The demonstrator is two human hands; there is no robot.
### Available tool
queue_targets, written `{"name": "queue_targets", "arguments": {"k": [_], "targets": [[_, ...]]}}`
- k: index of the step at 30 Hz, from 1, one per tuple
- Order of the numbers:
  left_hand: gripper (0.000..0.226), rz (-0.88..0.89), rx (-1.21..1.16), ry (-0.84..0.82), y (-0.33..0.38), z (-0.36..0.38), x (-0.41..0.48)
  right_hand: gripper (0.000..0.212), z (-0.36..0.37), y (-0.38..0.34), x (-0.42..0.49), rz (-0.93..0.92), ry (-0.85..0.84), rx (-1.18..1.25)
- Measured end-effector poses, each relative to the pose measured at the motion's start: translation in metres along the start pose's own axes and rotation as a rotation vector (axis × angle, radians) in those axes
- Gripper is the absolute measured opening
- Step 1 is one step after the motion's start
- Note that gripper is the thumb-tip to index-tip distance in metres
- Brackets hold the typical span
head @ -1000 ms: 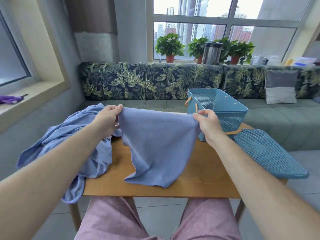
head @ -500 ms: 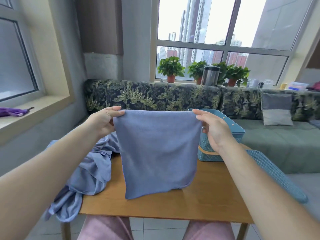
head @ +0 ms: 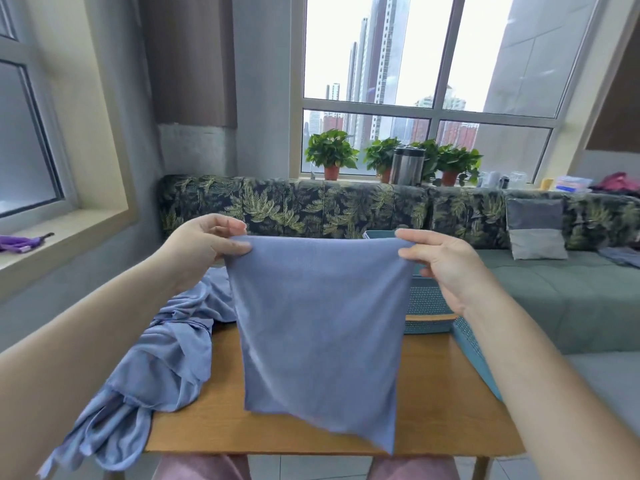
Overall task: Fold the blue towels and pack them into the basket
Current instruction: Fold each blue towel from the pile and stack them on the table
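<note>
Folding step in hand. Left hand (head: pixel 204 251) and right hand (head: pixel 446 268): each grip pinches a top corner of the towel (head: pixel 318 327), hanging above the tabletop (head: pixel 433 393). Basket (head: pixel 427 306) at the tabletop's far side. Next move likely needs corners matched squarely.

Towel (head: pixel 318 323): plain periwinkle blue, no print. Heap of towels (head: pixel 166 358): same blue, unpatterned. Basket (head: pixel 427 299): teal, with a fine grid of perforations in the wall and one tan band low across it. Lid (head: pixel 467 348): teal, same perforated grid. Table (head: pixel 440 393): honey-brown wood. Sofa back (head: pixel 311 206): near-black ground, green and yellow fern-leaf print. Sofa seat (head: pixel 554 299): plain grey-green. Cushion (head: pixel 535 228): two bands, dark grey above, pale grey below. Plants (head: pixel 331 154): green leaves. Pots (head: pixel 331 172): terracotta. Canister (head: pixel 407 169): silver body, black top. Trousers (head: pixel 204 467): dusty pink. Bundle (head: pixel 17 243) on cream sill (head: pixel 69 230): purple.
</note>
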State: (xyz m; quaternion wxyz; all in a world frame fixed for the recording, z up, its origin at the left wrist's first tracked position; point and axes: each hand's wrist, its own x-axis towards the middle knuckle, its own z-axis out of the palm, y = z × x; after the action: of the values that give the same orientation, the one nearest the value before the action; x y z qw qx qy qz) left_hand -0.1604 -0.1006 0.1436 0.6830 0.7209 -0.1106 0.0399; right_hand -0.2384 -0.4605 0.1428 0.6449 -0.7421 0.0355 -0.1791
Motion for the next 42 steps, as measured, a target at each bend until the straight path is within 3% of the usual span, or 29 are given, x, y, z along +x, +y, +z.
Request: {"name": "queue_targets", "arguments": {"k": [3,6,8,11,15,20,24,29,35,37,40,42], "targets": [[0.040,0.029,0.327,0.015,-0.007,0.002,0.008,0.034,0.004,0.005,0.008,-0.028,0.026,-0.083],[0.029,0.102,0.661,0.087,-0.019,0.006,0.022,0.032,0.012,0.018,0.025,-0.050,0.005,-0.229],[0.021,0.145,0.755,0.102,-0.027,0.008,0.034,0.024,0.023,0.028,0.040,-0.076,0.001,-0.429],[0.028,0.179,0.769,0.168,-0.035,0.005,0.058,0.016,0.038,0.040,0.060,-0.108,0.011,-0.635],[0.025,0.155,0.723,0.217,-0.036,0.002,0.090,0.013,0.052,0.044,0.092,-0.135,0.073,-0.673],[0.018,0.149,0.381,0.260,-0.011,0.004,0.128,0.015,0.059,0.021,0.137,-0.108,0.061,-0.263],[0.013,0.165,0.341,0.274,-0.016,0.003,0.115,0.019,0.053,0.028,0.129,-0.230,0.058,-0.267],[0.012,0.028,0.402,0.229,-0.088,0.008,0.059,0.022,0.048,0.099,0.088,-0.224,-0.017,-0.341],[0.029,-0.233,0.544,0.122,-0.205,0.030,-0.031,0.032,0.045,0.236,-0.004,-0.102,-0.074,-0.572],[0.024,-0.186,0.637,0.087,-0.231,0.033,-0.055,0.028,0.044,0.265,-0.030,-0.162,-0.108,-0.701],[0.015,0.025,0.902,0.072,-0.260,0.036,-0.080,0.020,0.039,0.280,-0.052,-0.252,-0.133,-0.799],[0.006,0.005,0.984,0.121,-0.263,0.041,-0.090,0.020,0.040,0.278,-0.060,-0.254,-0.117,-0.829]]}}
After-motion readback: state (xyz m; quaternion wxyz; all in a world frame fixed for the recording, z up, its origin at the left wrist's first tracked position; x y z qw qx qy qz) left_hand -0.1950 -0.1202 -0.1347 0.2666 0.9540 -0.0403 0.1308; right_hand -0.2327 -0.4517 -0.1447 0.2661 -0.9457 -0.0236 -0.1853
